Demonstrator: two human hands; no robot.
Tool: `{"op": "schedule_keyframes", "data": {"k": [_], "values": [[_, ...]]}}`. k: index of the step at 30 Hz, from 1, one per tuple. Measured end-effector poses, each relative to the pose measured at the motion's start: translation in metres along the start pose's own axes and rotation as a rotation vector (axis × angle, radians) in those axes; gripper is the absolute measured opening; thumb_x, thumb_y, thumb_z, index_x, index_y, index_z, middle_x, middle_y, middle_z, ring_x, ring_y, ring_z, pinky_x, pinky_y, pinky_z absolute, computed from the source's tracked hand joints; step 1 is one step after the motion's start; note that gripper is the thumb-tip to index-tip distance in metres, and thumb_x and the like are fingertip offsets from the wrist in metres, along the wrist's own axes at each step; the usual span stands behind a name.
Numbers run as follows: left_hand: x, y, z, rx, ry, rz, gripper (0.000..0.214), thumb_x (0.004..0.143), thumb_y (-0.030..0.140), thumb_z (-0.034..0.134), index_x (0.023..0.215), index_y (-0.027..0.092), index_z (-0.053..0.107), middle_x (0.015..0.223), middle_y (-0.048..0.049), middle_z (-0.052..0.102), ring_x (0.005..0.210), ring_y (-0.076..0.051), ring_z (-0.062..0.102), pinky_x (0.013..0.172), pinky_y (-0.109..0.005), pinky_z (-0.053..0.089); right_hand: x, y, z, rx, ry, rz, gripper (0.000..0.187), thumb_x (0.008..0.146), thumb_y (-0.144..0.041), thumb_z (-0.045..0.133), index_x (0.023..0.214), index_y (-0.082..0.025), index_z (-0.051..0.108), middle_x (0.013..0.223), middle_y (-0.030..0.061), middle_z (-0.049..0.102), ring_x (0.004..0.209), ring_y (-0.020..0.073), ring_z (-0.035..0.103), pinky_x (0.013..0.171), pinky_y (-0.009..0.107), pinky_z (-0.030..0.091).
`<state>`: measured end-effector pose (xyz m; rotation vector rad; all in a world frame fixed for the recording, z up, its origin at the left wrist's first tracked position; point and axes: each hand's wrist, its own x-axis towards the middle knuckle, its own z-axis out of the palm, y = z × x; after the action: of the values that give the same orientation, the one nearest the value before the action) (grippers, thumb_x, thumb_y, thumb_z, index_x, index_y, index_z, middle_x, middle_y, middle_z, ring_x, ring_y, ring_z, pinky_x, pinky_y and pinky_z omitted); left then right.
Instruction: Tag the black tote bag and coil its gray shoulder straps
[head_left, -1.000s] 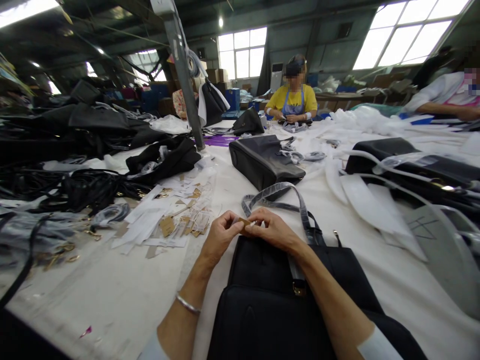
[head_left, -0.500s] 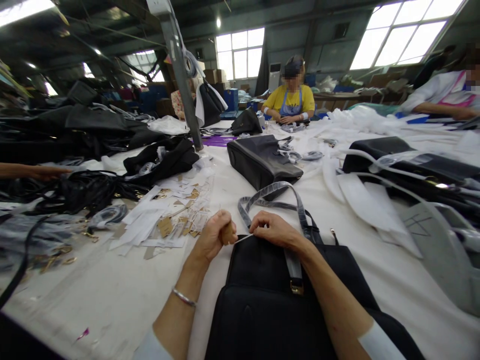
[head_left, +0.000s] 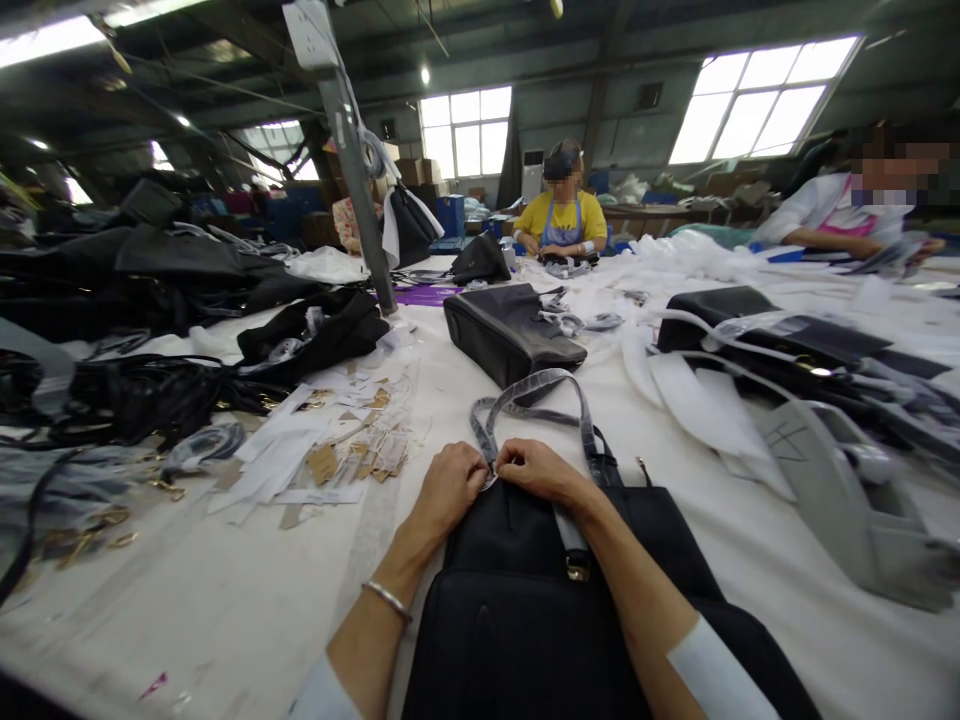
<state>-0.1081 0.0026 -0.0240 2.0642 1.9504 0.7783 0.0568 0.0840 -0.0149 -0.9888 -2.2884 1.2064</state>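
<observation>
A black handbag [head_left: 540, 640] lies in front of me on the white-covered table. At its upper left corner, my left hand [head_left: 452, 485] and my right hand [head_left: 541, 470] nearly meet, both with fingers pinched. Between the fingertips a loop of thin white string [head_left: 490, 482] shows, held by both hands. The brown tag seen in my left hand earlier is hidden now. Plastic-wrapped handles [head_left: 536, 383] arch up just beyond my fingers, and my right forearm lies across the bag.
Loose brown tags [head_left: 322, 463] and white paper strips [head_left: 264, 463] lie to the left. Another black bag [head_left: 514, 335] stands ahead, near a metal post [head_left: 360, 180]. A grey tape dispenser [head_left: 847, 510] is at right. One co-worker [head_left: 559, 215] sits opposite, another [head_left: 832, 215] far right.
My left hand has moved right and turned over, closing in beside my right hand; the brown tag has gone out of sight. The co-worker's hand at the far left has left the view.
</observation>
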Motion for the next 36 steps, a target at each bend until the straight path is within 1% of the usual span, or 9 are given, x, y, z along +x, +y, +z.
{"op": "schedule_keyframes", "data": {"k": [6,10,14,16,19,22,24,29,36], "values": [[-0.008,0.011,-0.025,0.120,-0.191,-0.084,0.015,0.079,0.019,0.054,0.079,0.021,0.070,0.085,-0.0029,0.069,0.082,-0.018,0.062,0.074,-0.028,0.042,-0.029,-0.010,0.021,0.027,0.010,-0.003,0.011,0.069,-0.014,0.058,0.071,-0.018,0.068,0.073,0.0001,0.068,0.070,0.0144,0.059,0.063,0.022,0.041],[-0.002,0.024,-0.042,0.162,-0.101,-0.213,0.014,0.083,0.027,0.053,0.086,0.023,0.067,0.089,-0.0019,0.069,0.081,-0.017,0.063,0.070,-0.026,0.041,-0.053,-0.025,0.040,0.055,0.004,-0.010,0.011,0.067,-0.014,0.058,0.070,-0.018,0.068,0.072,-0.0002,0.068,0.067,0.0140,0.059,0.061,0.022,0.042],[0.010,0.037,-0.030,0.165,-0.064,-0.294,0.031,0.083,0.038,0.059,0.109,0.022,0.060,0.108,-0.0061,0.065,0.095,-0.020,0.062,0.076,-0.028,0.044,-0.068,-0.034,0.055,0.151,0.009,0.000,0.009,0.068,-0.016,0.060,0.070,-0.018,0.068,0.069,-0.0005,0.066,0.064,0.0140,0.057,0.058,0.022,0.042],[0.013,0.039,-0.016,0.201,-0.038,-0.323,0.041,0.083,0.036,0.060,0.120,0.019,0.054,0.117,-0.0093,0.060,0.101,-0.022,0.060,0.079,-0.030,0.045,-0.070,-0.035,0.056,0.214,0.111,-0.013,0.008,0.072,-0.020,0.061,0.071,-0.018,0.068,0.068,-0.0006,0.065,0.064,0.0143,0.056,0.059,0.023,0.042],[0.013,0.035,0.002,0.289,-0.003,-0.303,0.037,0.086,0.025,0.057,0.122,0.019,0.052,0.118,-0.0097,0.056,0.107,-0.023,0.056,0.081,-0.031,0.046,-0.071,-0.038,0.043,0.229,0.449,-0.051,0.015,0.080,-0.031,0.059,0.078,-0.018,0.068,0.071,0.0002,0.065,0.065,0.0150,0.055,0.062,0.026,0.044],[0.011,0.028,0.012,0.325,0.004,-0.220,0.030,0.088,0.020,0.054,0.118,0.022,0.053,0.113,-0.0076,0.057,0.106,-0.023,0.053,0.083,-0.032,0.045,-0.068,-0.041,0.008,0.122,0.752,-0.056,0.023,0.085,-0.039,0.057,0.086,-0.019,0.068,0.078,0.0027,0.067,0.067,0.0167,0.056,0.067,0.029,0.046],[0.011,0.025,0.013,0.317,0.005,-0.204,0.032,0.089,0.018,0.052,0.120,0.022,0.052,0.112,-0.0074,0.057,0.106,-0.023,0.052,0.085,-0.032,0.045,-0.061,-0.039,-0.022,-0.007,0.823,-0.064,0.024,0.086,-0.040,0.056,0.091,-0.020,0.068,0.085,0.0047,0.068,0.072,0.0186,0.058,0.069,0.032,0.047],[0.012,0.022,0.010,0.225,-0.001,-0.227,0.035,0.087,0.021,0.056,0.123,0.024,0.052,0.112,-0.0067,0.059,0.105,-0.023,0.052,0.087,-0.031,0.044,-0.027,-0.015,-0.071,-0.432,0.600,-0.132,0.032,0.080,-0.027,0.059,0.110,-0.019,0.065,0.108,0.0096,0.066,0.103,0.0264,0.057,0.093,0.042,0.044],[0.018,0.010,0.004,0.015,0.025,-0.228,0.039,0.089,0.010,0.042,0.126,0.015,0.053,0.114,-0.0115,0.063,0.108,-0.022,0.055,0.096,-0.032,0.041,0.006,0.016,-0.058,-0.424,0.440,-0.027,0.025,0.086,-0.022,0.049,0.103,-0.022,0.068,0.106,0.0075,0.069,0.100,0.0239,0.061,0.095,0.038,0.043]]}}
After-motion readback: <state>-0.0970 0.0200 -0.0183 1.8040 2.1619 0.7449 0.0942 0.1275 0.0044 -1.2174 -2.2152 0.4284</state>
